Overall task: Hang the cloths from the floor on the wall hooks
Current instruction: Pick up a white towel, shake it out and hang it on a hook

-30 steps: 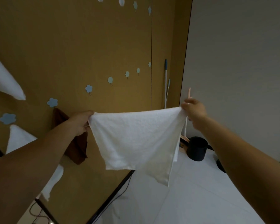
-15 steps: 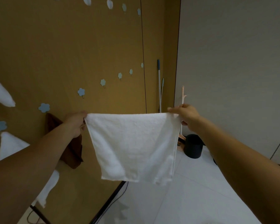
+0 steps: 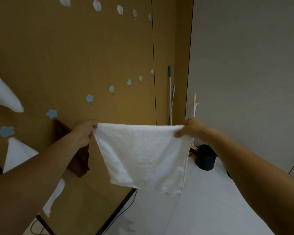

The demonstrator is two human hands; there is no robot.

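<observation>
A white cloth (image 3: 143,155) hangs stretched flat in front of me, held by its two top corners. My left hand (image 3: 85,131) pinches the left corner and my right hand (image 3: 190,128) pinches the right corner. On the brown wall to the left runs a row of pale blue flower-shaped hooks; the nearest bare one (image 3: 89,98) sits just above my left hand. A brown cloth (image 3: 78,160) hangs from another flower hook (image 3: 51,113), partly behind my left arm. Two white cloths (image 3: 15,153) (image 3: 2,94) hang further left.
A second row of hooks (image 3: 120,9) runs higher up the wall. Mop handles (image 3: 170,92) lean in the corner, with a black bin (image 3: 205,157) on the white tiled floor beside them. A cable (image 3: 126,207) trails along the wall's black base.
The cloth's top edge has been pulled taut and level between both hands, and the cloth hangs flatter. The view has swung slightly, so the hooks sit differently in frame.
</observation>
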